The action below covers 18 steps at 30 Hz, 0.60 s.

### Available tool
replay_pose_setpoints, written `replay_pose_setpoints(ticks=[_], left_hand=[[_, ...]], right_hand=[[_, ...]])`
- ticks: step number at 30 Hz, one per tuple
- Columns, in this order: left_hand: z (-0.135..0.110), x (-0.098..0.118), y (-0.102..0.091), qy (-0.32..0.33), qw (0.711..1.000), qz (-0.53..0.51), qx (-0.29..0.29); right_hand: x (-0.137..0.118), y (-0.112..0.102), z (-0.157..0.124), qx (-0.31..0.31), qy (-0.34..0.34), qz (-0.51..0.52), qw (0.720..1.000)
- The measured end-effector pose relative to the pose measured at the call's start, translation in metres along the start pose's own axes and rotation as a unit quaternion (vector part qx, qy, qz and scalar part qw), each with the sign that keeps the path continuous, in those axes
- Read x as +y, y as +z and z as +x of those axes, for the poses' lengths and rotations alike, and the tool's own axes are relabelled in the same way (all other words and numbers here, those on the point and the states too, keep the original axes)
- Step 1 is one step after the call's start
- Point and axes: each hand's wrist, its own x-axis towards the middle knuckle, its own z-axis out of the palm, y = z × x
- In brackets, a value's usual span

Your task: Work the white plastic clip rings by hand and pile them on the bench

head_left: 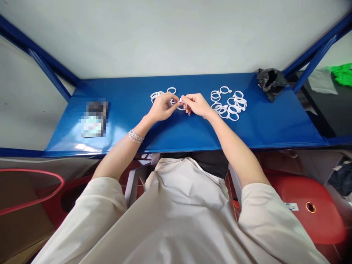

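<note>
On the blue metal shelf top [269, 121], our left hand [164, 107] and right hand [196, 105] pinch a thin white plastic ring [181, 108] between pressed fingertips. It sits between a small tangled heap of white rings [157, 96] and a larger heap of white rings [228, 104].

Workroom, blue steel bench [242, 135], white plastic rings [233, 119] in heaps, red plastic stool [302, 205], tiled floor [230, 187]

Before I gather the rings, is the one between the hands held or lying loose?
Held: the white ring is pinched at its top by the fingers of the left hand and right hand.
</note>
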Motion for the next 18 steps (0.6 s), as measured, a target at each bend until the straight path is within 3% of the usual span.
replay_pose_setpoints(ticks=[4,8,18], left_hand=[[-0.002,0.003,0.006,-0.045,0.988,-0.137,-0.055],[0.000,0.008,0.009,-0.080,0.949,-0.284,-0.108],[0.003,0.024,0.005,-0.108,0.906,-0.371,-0.171]], right_hand=[[0.002,0.001,0.001,0.040,0.000,-0.008,0.999],[0.000,0.007,0.001,0.042,0.019,0.004,0.999],[-0.007,0.029,0.000,0.035,0.082,0.092,0.992]])
